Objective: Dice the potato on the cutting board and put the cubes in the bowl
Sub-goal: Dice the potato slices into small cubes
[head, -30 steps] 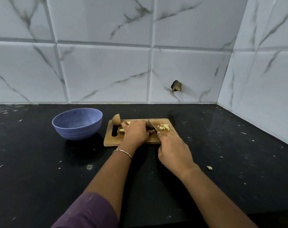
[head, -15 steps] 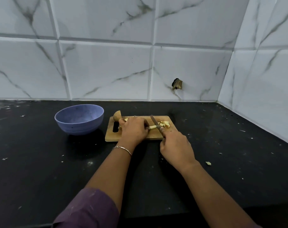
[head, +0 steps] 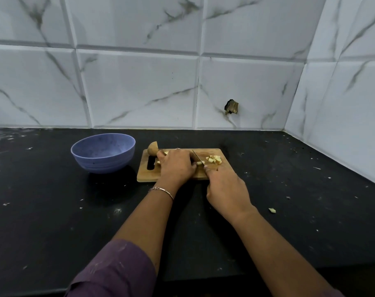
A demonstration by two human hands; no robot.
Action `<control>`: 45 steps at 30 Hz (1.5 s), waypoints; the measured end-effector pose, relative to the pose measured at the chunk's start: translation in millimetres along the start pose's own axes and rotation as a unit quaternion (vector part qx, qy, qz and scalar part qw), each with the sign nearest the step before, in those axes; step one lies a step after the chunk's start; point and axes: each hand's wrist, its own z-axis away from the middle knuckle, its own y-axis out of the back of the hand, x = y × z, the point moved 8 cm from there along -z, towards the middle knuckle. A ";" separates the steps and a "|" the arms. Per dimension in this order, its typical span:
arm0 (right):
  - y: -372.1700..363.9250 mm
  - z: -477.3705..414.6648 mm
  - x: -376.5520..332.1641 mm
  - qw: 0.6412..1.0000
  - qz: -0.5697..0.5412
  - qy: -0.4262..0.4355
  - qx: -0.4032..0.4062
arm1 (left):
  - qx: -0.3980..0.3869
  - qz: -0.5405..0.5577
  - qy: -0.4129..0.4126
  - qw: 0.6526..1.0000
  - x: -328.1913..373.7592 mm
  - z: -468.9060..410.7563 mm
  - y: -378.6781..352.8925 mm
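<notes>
Speckled blue bowl (head: 103,152), tan wooden cutting board (head: 173,176), pale yellow cubes (head: 214,159) — black counter (head: 53,211), grey-veined white tiles (head: 139,88).

Left arm: a purple sleeve (head: 113,273) covers the upper part, and its hem ends near the elbow. The cloth bears pale streaks and smudges, with a few soft folds along the hem. Left wrist: a thin metal bracelet (head: 161,190), a fine chain joined to a flat, narrow bar. Left grip (head: 177,166): a small pale ring (head: 178,149) on one finger. Right forearm (head: 278,243): bare from the wrist to the frame's edge.
</notes>
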 end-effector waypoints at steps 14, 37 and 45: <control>2.7 1.8 11.6 0.997 -0.067 -0.029 0.040 | -0.003 0.016 0.005 1.000 -2.1 -2.9 -4.1; 1.4 0.6 -0.9 1.000 -0.003 -0.004 0.026 | -0.064 0.026 0.013 0.998 -6.7 -4.4 -7.5; 9.4 6.3 1.1 0.996 -0.084 -0.010 0.041 | -0.049 0.029 0.028 0.998 -10.2 -5.2 -4.2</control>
